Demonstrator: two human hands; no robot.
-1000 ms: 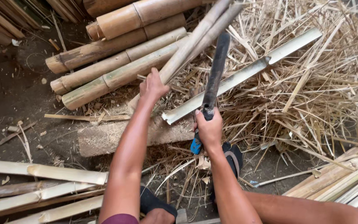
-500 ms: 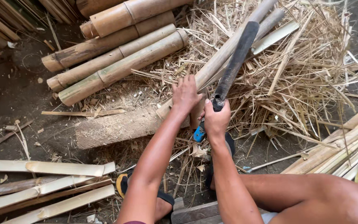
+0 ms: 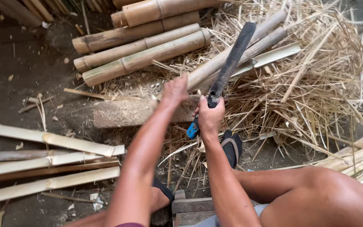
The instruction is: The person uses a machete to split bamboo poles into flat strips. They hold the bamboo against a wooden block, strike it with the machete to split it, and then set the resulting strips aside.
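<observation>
The straw pile [image 3: 316, 84] fills the right side of the ground, with whole bamboo poles [image 3: 143, 54] stacked at its upper left edge and split slats [image 3: 51, 162] laid flat at the lower left. A wooden block [image 3: 127, 112] lies in front of the seated person, whose sandalled foot [image 3: 232, 147] rests just below it. One thin pole [image 3: 232, 56] runs from the block up over the straw; the left hand [image 3: 175, 90] is closed round its near end, holding it down. The right hand [image 3: 210, 117] is clenched on the blue-ended handle of a long dark blade [image 3: 231, 63], which stands raised alongside the pole, tip pointing away. By appearance, the step in hand is splitting or trimming the pole. The next stroke calls for the blade to meet the pole well clear of the left fingers, which sit just beside the handle. Loose straw and a pale split piece [image 3: 274, 56] crowd the pole's far end.
</observation>
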